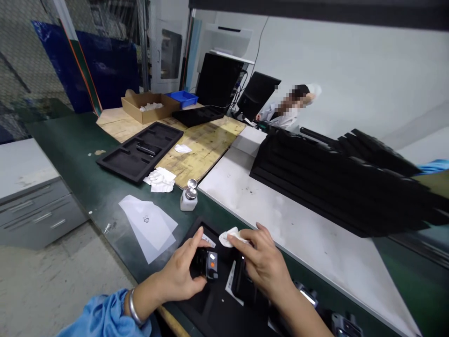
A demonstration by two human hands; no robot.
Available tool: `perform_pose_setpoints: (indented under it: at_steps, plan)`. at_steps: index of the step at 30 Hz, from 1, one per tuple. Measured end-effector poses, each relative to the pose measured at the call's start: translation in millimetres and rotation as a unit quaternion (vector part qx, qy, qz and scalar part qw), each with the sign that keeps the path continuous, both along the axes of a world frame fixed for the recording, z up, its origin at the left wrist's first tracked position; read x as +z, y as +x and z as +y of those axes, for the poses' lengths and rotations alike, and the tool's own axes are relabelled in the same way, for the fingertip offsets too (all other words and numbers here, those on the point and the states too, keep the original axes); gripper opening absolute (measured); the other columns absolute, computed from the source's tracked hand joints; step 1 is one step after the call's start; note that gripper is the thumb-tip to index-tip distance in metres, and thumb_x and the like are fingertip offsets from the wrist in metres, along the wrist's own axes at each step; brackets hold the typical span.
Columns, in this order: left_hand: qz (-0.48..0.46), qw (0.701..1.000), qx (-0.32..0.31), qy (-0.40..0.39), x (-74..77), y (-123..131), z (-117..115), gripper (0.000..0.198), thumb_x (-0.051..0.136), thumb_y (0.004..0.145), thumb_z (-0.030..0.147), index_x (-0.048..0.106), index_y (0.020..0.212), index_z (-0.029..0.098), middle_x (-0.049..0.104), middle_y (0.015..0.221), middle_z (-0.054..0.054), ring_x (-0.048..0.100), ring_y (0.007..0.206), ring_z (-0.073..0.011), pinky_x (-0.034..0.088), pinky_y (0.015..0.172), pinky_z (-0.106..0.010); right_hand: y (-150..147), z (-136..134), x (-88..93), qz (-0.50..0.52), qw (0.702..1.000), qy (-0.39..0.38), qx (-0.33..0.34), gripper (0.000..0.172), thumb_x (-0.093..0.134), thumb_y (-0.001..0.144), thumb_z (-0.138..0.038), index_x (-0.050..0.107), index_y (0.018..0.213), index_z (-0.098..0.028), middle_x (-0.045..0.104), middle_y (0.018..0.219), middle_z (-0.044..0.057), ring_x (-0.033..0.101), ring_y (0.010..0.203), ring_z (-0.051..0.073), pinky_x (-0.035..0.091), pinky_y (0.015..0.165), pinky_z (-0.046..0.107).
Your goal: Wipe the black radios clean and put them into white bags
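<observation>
My left hand (pixel 177 271) is closed around a small black device (pixel 212 266) with an orange button, gripped between thumb and fingers. My right hand (pixel 268 264) pinches a folded white wipe (pixel 228 237), just right of the device and apart from it. Both hands are over a black foam tray (pixel 217 311) on the green bench. Inside that tray, a dark object (pixel 240 276) and a white label strip (pixel 230 283) lie partly under my right hand. More dark devices (pixel 345 325) sit at the lower right, partly cut off by the frame.
A white dispenser bottle (pixel 188 202) with its metal lid up stands beyond my hands. Plastic bags (pixel 149 224) and crumpled wipes (pixel 160 179) lie left of it. Farther back are another foam tray (pixel 131 161), a cardboard box (pixel 135 110), stacked black trays (pixel 315 182) and a seated person (pixel 286 117).
</observation>
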State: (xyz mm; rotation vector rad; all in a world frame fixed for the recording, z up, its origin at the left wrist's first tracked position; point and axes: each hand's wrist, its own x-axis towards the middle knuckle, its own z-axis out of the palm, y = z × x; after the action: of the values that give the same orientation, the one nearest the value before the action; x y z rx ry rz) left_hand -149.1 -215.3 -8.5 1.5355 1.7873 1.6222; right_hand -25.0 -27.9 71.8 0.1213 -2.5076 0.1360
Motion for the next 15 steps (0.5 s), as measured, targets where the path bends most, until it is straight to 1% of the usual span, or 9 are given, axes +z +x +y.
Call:
perform_pose_setpoints:
  at_steps: [2, 4, 6, 8, 10, 11, 12, 13, 15]
  plan:
    - [-0.005, 1.000, 0.003, -0.004, 0.0, 0, -1, 0.107, 0.062, 0.068, 0.006, 0.003, 0.156, 0.025, 0.055, 0.130, -0.010, 0.055, 0.119, -0.0250, 0.046, 0.103, -0.044, 1, -9, 0.7, -0.002, 1.000, -0.009, 0.012, 0.042, 0.045, 0.085, -0.001, 0.066, 0.111, -0.027, 0.061, 0.093, 0.003, 0.054, 0.082, 0.016, 0.033, 0.106, 0.059]
    - [-0.001, 1.000, 0.009, -0.007, 0.8, 0, -3, 0.107, 0.061, 0.068, 0.005, 0.004, 0.156, 0.026, 0.054, 0.131, -0.010, 0.055, 0.119, -0.0250, 0.047, 0.102, -0.044, 0, -19, 0.2, -0.019, 0.998, -0.017, 0.057, 0.040, 0.046, 0.087, -0.005, 0.066, 0.112, -0.028, 0.063, 0.095, 0.002, 0.054, 0.085, 0.016, 0.021, 0.111, 0.062]
    - [0.004, 1.000, 0.013, -0.006, 1.3, -1, -4, 0.105, 0.061, 0.069, 0.005, 0.005, 0.156, 0.026, 0.054, 0.131, -0.010, 0.055, 0.119, -0.0249, 0.047, 0.102, -0.045, -1, -21, -2.8, -0.024, 0.997, -0.015, 0.069, 0.039, 0.045, 0.088, -0.007, 0.067, 0.112, -0.028, 0.064, 0.095, 0.001, 0.053, 0.086, 0.017, 0.015, 0.112, 0.065]
    - [0.000, 1.000, 0.008, -0.001, 0.7, -1, -4, 0.105, 0.061, 0.070, 0.006, 0.004, 0.156, 0.026, 0.055, 0.130, -0.010, 0.055, 0.119, -0.0247, 0.048, 0.102, -0.044, 1, -13, -7.1, -0.020, 1.000, -0.002, 0.024, 0.040, 0.045, 0.088, -0.004, 0.068, 0.110, -0.028, 0.064, 0.094, 0.002, 0.052, 0.087, 0.018, 0.014, 0.110, 0.067]
    - [-0.008, 1.000, 0.005, -0.001, -0.9, -1, -4, 0.105, 0.062, 0.070, 0.006, 0.005, 0.156, 0.025, 0.055, 0.129, -0.010, 0.055, 0.119, -0.0246, 0.047, 0.102, -0.045, 3, -4, -9.5, -0.011, 0.999, 0.001, -0.038, 0.040, 0.045, 0.087, -0.003, 0.069, 0.105, -0.028, 0.064, 0.090, 0.002, 0.050, 0.086, 0.018, 0.016, 0.108, 0.067]
    - [-0.013, 1.000, 0.006, -0.002, -1.8, -1, -3, 0.105, 0.062, 0.070, 0.006, 0.004, 0.156, 0.025, 0.055, 0.129, -0.010, 0.055, 0.118, -0.0246, 0.047, 0.102, -0.045, 4, -2, -9.3, -0.003, 0.998, 0.000, -0.056, 0.039, 0.046, 0.087, -0.003, 0.069, 0.104, -0.028, 0.063, 0.089, 0.002, 0.050, 0.085, 0.018, 0.017, 0.108, 0.067]
    - [-0.018, 1.000, 0.009, -0.005, -2.6, 0, -3, 0.106, 0.062, 0.070, 0.006, 0.004, 0.156, 0.025, 0.055, 0.129, -0.010, 0.055, 0.118, -0.0246, 0.047, 0.103, -0.045, 4, -4, -8.2, 0.005, 0.998, -0.003, -0.060, 0.038, 0.046, 0.087, -0.004, 0.069, 0.105, -0.029, 0.063, 0.089, 0.002, 0.050, 0.086, 0.019, 0.017, 0.108, 0.067]
    - [-0.020, 1.000, 0.013, -0.009, -3.2, 0, -3, 0.105, 0.062, 0.070, 0.007, 0.004, 0.156, 0.026, 0.055, 0.130, -0.010, 0.055, 0.119, -0.0249, 0.047, 0.103, -0.046, 3, -7, -6.6, 0.010, 0.999, -0.005, -0.046, 0.038, 0.047, 0.087, -0.005, 0.069, 0.106, -0.029, 0.063, 0.090, 0.002, 0.050, 0.087, 0.019, 0.015, 0.108, 0.067]
    - [-0.021, 0.999, 0.020, -0.018, -3.7, 1, -3, 0.105, 0.062, 0.071, 0.007, 0.004, 0.156, 0.026, 0.053, 0.132, -0.010, 0.055, 0.120, -0.0254, 0.047, 0.103, -0.047, -1, -16, -3.7, 0.004, 1.000, -0.005, 0.009, 0.038, 0.046, 0.088, -0.007, 0.067, 0.109, -0.030, 0.064, 0.093, 0.002, 0.051, 0.090, 0.019, 0.010, 0.110, 0.067]
